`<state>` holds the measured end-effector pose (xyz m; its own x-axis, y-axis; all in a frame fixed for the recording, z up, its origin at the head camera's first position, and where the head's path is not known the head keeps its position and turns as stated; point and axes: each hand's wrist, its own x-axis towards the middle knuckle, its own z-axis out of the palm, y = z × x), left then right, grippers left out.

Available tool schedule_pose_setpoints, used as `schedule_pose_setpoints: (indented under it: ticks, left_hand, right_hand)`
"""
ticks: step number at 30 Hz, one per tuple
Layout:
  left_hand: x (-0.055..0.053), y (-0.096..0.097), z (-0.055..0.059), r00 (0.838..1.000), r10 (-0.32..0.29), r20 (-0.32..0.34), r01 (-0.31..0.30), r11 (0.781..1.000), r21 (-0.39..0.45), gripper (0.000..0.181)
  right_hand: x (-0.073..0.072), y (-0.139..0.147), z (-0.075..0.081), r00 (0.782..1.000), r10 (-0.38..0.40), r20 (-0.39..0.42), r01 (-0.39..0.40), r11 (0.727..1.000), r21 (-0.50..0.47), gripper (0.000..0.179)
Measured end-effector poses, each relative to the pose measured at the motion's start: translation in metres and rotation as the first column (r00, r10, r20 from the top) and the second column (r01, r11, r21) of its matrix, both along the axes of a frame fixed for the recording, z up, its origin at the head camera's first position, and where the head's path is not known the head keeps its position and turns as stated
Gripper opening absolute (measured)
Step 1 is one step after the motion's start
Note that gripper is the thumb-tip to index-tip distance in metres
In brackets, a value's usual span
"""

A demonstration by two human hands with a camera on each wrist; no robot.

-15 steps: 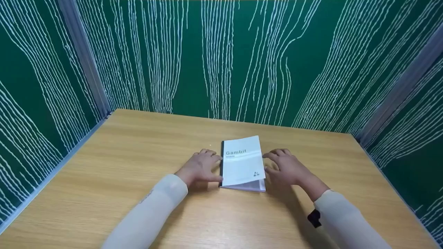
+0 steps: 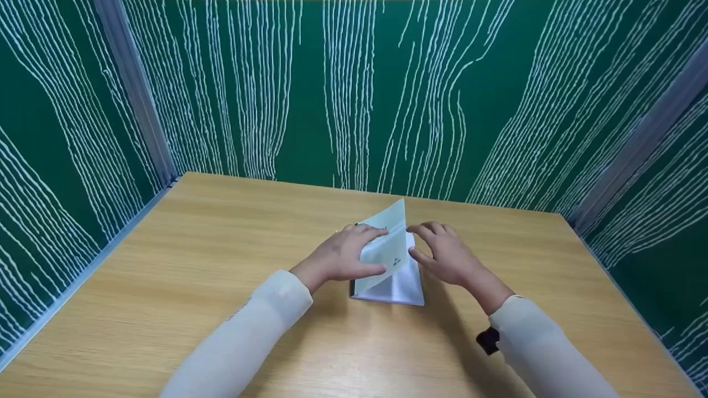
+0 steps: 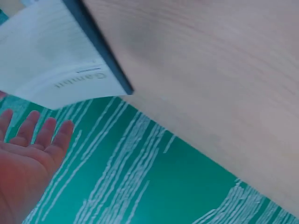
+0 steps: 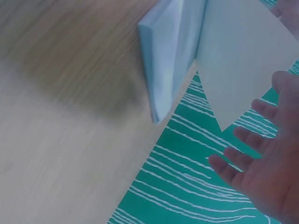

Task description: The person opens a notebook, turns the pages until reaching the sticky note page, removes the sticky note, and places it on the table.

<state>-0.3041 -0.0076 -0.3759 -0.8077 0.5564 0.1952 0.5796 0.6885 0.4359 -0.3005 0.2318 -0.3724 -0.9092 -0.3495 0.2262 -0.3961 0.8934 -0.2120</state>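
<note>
A notebook (image 2: 406, 284) with a dark spine (image 3: 100, 44) lies on the table, its white cover (image 2: 396, 246) raised at an angle so that bare pages show beneath. "Gambit" is printed on the cover, readable in the left wrist view. My left hand (image 2: 354, 255) hovers over the cover's left side with fingers spread and relaxed. Beside the cover's free edge is my right hand (image 2: 447, 255), thumb and fingertips close to that edge; in the right wrist view its fingers (image 4: 240, 158) are extended and apart. Whether the thumb touches the cover, I cannot tell.
The wooden table (image 2: 221, 237) carries the notebook near its middle. Green panels (image 2: 307, 94) with white wavy lines enclose the table at the back and both sides, with grey posts (image 2: 135, 88) at the corners. A dark item (image 2: 488, 340) is by the right sleeve.
The cover has swung up and leftward, exposing the pages. My left hand has moved right, over the cover, and my right hand has shifted slightly left along with the cover's edge.
</note>
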Motion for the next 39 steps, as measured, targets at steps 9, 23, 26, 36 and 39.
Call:
schedule_pose_setpoints:
  ticks: [9,23,26,36,39]
  left_hand:
    - [0.001,0.003,0.006,0.999,0.013,-0.046,-0.014,1.000,-0.018,0.072]
    - [-0.002,-0.011,0.000,0.993,0.045,-0.114,-0.044,0.999,0.011,0.066]
    - [-0.004,-0.018,-0.003,0.992,0.041,-0.123,-0.034,0.998,0.055,0.062]
    - [-0.007,-0.039,-0.012,0.984,0.041,-0.173,-0.014,0.988,0.152,0.059]
    - [-0.006,-0.043,-0.013,0.984,0.055,-0.172,-0.024,0.984,0.176,0.057]
  right_hand:
    - [-0.003,-0.019,0.008,1.000,0.017,0.019,-0.017,1.000,0.015,0.054]
    - [-0.006,-0.016,0.004,0.998,0.000,0.062,-0.003,0.999,0.042,0.059]
    - [-0.005,-0.011,0.001,0.999,0.004,0.053,-0.007,0.998,0.066,0.060]
    - [-0.003,0.004,-0.015,0.997,0.008,0.078,-0.018,0.991,0.135,0.060]
    - [-0.002,0.007,-0.021,0.993,0.006,0.114,-0.025,0.986,0.165,0.062]
